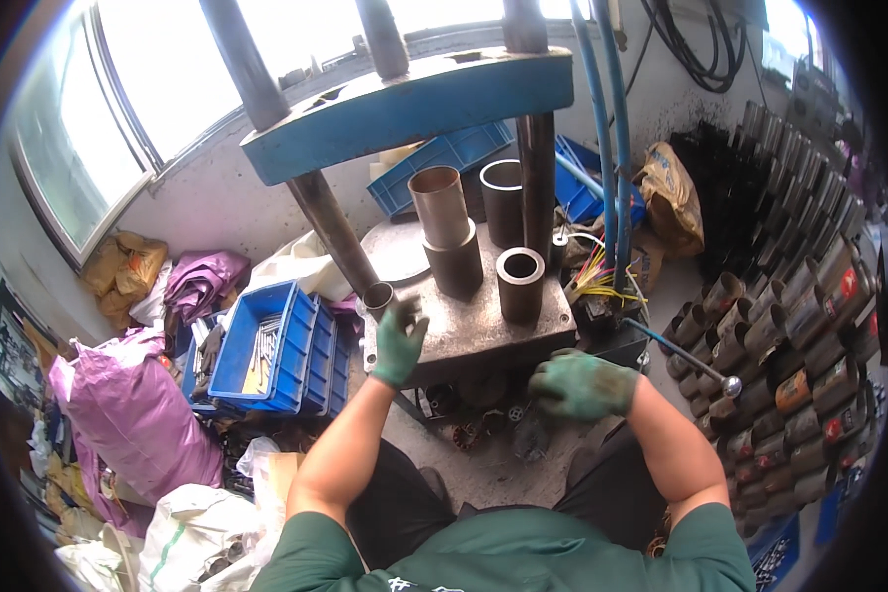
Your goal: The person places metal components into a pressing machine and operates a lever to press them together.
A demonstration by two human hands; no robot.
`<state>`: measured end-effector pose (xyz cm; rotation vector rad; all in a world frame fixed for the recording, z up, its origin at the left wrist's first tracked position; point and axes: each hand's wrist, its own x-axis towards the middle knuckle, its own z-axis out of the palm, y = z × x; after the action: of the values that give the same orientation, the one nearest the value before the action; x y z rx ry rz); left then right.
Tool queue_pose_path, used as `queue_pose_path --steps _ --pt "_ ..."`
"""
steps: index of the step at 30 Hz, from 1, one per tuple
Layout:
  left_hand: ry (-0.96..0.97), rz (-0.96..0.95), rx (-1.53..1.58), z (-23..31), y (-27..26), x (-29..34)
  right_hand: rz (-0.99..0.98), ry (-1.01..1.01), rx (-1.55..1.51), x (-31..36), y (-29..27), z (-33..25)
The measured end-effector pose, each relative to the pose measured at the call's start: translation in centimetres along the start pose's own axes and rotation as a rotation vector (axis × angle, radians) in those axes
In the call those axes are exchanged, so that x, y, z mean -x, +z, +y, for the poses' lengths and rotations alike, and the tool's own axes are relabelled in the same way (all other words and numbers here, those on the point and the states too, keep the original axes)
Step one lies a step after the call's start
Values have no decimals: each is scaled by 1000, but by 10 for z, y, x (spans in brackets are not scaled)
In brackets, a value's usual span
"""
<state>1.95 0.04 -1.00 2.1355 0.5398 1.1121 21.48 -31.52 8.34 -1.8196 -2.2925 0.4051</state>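
Observation:
My left hand, in a green glove, is at the left front corner of the press table. Its thumb and fingers are apart, right beside a short metal tube standing there. My right hand, also gloved, hangs just off the table's front edge with its fingers curled; whatever may be inside them is hidden. On the table a lighter metal sleeve stands upright on a dark steel cylinder. A thick-walled tube stands to their right, and a taller dark cylinder behind.
A blue press crossbeam on steel columns spans above the table. Blue crates and a purple sack lie left. A ball-ended lever juts out at right, before stacked metal tubes. Loose wires hang beside the table.

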Motion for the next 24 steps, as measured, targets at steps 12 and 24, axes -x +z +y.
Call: queue_pose_path --steps 12,24 --pt "107 327 -21 -45 -29 -12 248 533 609 176 -70 -18" --pt "-124 236 -408 -63 -42 -22 939 390 626 124 -142 31"
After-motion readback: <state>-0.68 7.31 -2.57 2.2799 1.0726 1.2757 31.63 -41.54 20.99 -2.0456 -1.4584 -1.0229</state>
